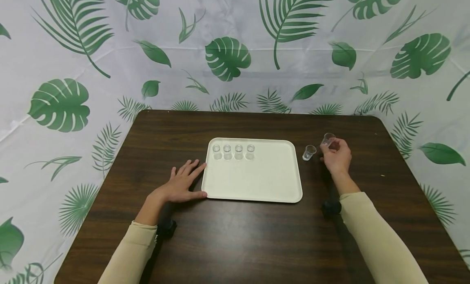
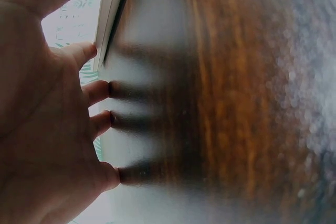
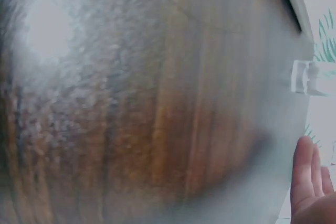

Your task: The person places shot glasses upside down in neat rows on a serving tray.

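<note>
My right hand [image 1: 336, 156] pinches a small clear shot glass [image 1: 328, 140] above the table, right of the tray. Left of that hand, a second shot glass [image 1: 309, 152] stands on the table, and a clear glass [image 3: 302, 77] also shows past the fingers [image 3: 303, 169] in the right wrist view. A cream tray [image 1: 253, 178] lies mid-table. Along its back left edge runs a row of several shot glasses [image 1: 238, 152], which seem to be upside down. With fingers spread, my left hand [image 1: 181, 185] rests on the table, thumb and index finger touching the tray's left edge.
The dark wooden table [image 1: 242, 239] reaches back to a white cloth [image 1: 253, 59] printed with green leaves. Dark wrist bands with small cameras [image 1: 331, 207] sit under both sleeves. Small pale specks lie on the table's right side.
</note>
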`<state>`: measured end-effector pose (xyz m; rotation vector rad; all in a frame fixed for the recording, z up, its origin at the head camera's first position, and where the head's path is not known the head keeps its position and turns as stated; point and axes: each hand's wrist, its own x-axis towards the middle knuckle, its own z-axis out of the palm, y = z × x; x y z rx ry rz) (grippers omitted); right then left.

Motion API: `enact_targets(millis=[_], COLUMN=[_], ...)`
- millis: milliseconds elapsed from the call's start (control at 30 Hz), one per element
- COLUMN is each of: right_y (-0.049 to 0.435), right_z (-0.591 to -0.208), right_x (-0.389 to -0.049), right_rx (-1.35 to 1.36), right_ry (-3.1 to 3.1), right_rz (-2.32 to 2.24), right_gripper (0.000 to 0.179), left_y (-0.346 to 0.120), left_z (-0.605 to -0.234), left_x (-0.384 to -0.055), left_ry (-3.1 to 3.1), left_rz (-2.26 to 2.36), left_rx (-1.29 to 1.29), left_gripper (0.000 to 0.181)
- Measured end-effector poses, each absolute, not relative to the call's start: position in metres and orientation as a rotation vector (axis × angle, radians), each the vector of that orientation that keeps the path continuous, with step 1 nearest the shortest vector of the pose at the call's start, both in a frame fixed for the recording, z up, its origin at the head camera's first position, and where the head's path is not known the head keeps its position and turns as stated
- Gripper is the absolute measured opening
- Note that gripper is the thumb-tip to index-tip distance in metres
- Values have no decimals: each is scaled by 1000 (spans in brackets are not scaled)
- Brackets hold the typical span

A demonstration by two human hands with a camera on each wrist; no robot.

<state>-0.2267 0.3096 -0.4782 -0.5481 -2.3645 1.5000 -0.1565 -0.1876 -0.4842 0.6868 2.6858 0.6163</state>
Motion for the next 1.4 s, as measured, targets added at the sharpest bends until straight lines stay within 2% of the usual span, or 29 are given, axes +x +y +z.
enact_targets(millis=[433, 767, 1400], right_y=[306, 294, 254], right_z=[-459, -442, -441], right_x=[-230, -233, -226], right_rx=[-404, -138, 467], right_ry=[-2258, -2252, -2572], right_rz=[1237, 1082, 748], right_gripper=[35, 30, 32], left_y=[-188, -187, -185], left_z=[-479, -480, -482], left_x=[-157, -156, -155], left_ry=[2682, 2680, 2677], left_rz=[629, 632, 623], left_rx=[687, 669, 670], left_gripper=[97, 97, 96])
